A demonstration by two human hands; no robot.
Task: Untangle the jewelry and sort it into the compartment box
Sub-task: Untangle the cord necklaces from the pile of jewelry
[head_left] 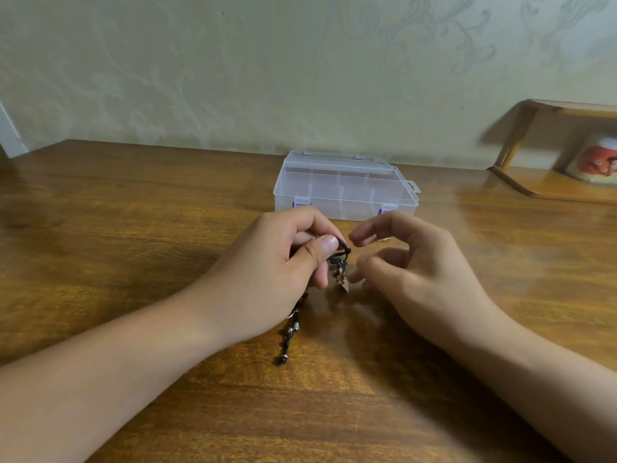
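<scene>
Wooden table (133,202) against pale patterned wall (233,68).

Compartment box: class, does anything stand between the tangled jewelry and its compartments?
Yes. The compartment box has its clear lid down, covering the compartments. The jewelry is pinched in the left hand in front of it.

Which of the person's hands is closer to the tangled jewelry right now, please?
Left. The left hand pinches the tangled jewelry between thumb and fingers. The right hand hovers just beside it, fingers curled, apparently not gripping it.
</scene>
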